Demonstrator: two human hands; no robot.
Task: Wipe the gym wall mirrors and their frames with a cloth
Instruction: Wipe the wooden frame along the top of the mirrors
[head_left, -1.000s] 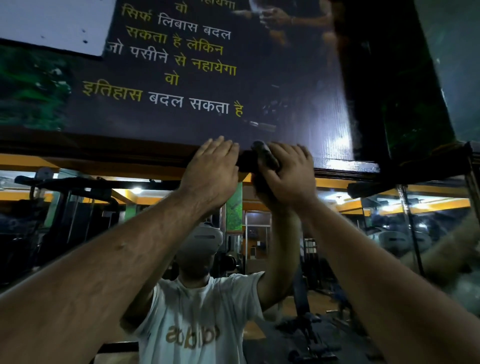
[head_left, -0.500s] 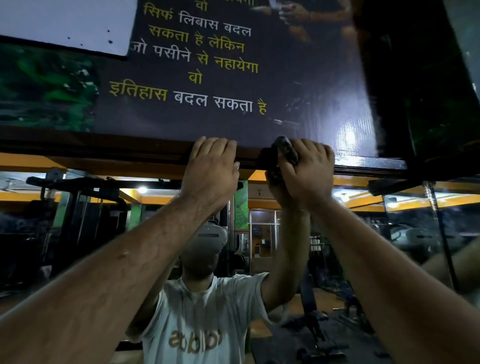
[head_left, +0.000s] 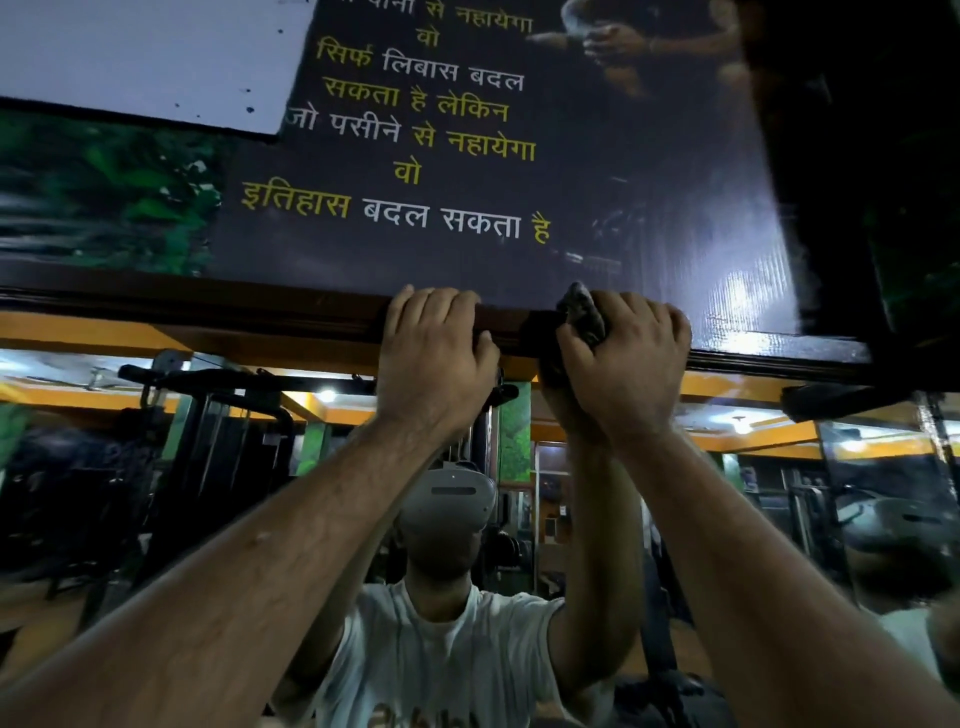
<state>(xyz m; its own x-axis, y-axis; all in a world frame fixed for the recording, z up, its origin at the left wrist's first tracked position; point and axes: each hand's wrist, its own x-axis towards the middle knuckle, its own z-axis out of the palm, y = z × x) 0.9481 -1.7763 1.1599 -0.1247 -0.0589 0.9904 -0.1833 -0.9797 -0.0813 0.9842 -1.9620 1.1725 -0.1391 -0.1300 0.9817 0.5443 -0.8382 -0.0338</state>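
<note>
1. Progress: wiping is at the mirror's top frame (head_left: 260, 312), the dark wooden rail; the glass of the mirror (head_left: 156, 493) just below the frame looks hazy in places, so by my guess most glass and the other frame edges are left
2. Right hand (head_left: 623, 358) on the frame, fingers curled tight round the cloth (head_left: 582, 312), a dark wad pressed on the frame's upper edge
3. Left hand (head_left: 434, 353) just left of the cloth, on the same frame, fingers hooked over its top edge, holding nothing else, steadying
4. Poster (head_left: 467, 156) with Hindi lettering directly above the frame, untouched
5. Counts: two hands, one cloth, one frame rail, one mirror pane clear, a possible second pane at far right of the frame, one poster
</note>
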